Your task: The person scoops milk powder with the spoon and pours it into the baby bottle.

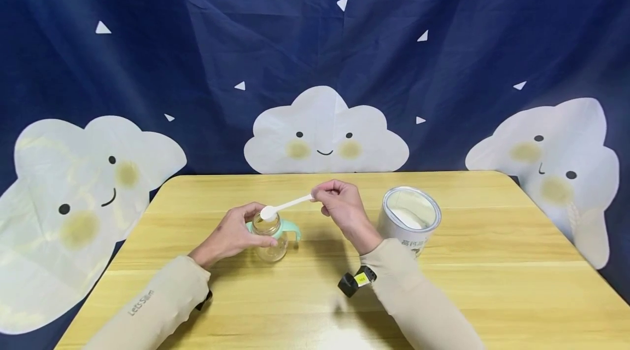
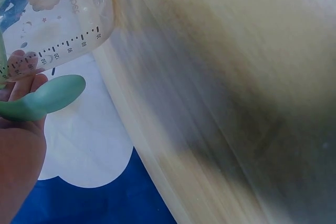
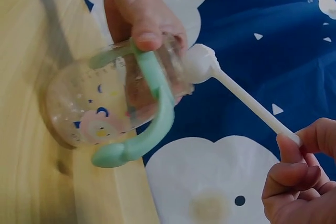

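My left hand (image 1: pixel 230 236) grips a clear baby bottle (image 1: pixel 273 253) around its neck, thumb at the front. The bottle stands open-topped on the table, with mint-green handles (image 3: pixel 166 116) curving out from its collar. A printed bear and a measuring scale show on its side in the wrist views. Between the thumb and fingers of my right hand (image 1: pixel 343 209), the handle end of a white scoop (image 1: pixel 295 202) is pinched. The scoop's round bowl (image 3: pixel 199 64) is right at the bottle's mouth, with white powder along its edge.
An open milk powder can (image 1: pixel 389 225), white powder (image 1: pixel 408 219) inside, stands just right of my right wrist. The wooden table (image 1: pixel 492 240) reaches back to a dark blue curtain (image 1: pixel 295 27) printed with smiling clouds.
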The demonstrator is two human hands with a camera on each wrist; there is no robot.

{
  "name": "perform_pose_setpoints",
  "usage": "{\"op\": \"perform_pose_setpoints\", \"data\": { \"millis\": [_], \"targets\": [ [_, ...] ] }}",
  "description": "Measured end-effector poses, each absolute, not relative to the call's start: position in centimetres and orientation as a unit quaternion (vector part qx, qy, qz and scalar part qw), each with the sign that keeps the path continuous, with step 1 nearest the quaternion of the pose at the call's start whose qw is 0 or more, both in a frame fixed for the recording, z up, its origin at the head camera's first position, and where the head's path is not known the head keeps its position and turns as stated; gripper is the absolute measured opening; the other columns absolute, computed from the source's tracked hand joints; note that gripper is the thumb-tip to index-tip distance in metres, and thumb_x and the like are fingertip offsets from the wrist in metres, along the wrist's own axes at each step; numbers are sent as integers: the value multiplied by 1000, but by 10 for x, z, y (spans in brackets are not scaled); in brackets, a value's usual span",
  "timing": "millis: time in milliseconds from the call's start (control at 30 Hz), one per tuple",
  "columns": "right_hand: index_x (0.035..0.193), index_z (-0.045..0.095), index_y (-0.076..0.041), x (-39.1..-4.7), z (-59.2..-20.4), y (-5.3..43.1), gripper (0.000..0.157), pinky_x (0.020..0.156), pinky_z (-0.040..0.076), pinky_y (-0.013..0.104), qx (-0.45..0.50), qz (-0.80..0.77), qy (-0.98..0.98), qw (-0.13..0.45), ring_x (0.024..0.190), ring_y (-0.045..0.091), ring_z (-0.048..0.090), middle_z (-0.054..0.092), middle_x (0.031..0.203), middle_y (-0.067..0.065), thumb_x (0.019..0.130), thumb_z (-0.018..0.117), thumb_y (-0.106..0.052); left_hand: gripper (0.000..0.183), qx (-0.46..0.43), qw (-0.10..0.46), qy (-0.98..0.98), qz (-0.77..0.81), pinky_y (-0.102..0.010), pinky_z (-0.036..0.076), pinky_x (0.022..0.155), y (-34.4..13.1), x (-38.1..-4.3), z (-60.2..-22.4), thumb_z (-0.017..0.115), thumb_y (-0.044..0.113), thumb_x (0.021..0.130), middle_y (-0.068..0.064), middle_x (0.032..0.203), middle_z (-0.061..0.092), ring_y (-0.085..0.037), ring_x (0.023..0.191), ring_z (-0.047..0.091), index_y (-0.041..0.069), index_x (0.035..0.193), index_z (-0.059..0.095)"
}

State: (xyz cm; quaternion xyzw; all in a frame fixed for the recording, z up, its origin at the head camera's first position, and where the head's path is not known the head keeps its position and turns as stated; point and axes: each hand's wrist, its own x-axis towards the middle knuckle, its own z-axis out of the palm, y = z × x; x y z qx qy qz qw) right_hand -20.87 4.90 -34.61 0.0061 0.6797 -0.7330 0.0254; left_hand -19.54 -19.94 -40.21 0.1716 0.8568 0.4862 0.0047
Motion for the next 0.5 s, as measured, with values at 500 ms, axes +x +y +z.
{"op": "perform_pose_setpoints", "data": {
  "millis": [500],
  "targets": [
    [90, 71, 2, -207, -359, 48, 7, 53, 41, 19, -87, -619, 780, -27, 60, 8, 51, 64, 70, 1, 89, 71, -6, 57, 185, 6, 850, 493, -30, 52, 85, -202, -197, -404, 96, 23, 65, 1, 99, 71, -19, 98, 66, 11, 114, 69]
  ]
}}
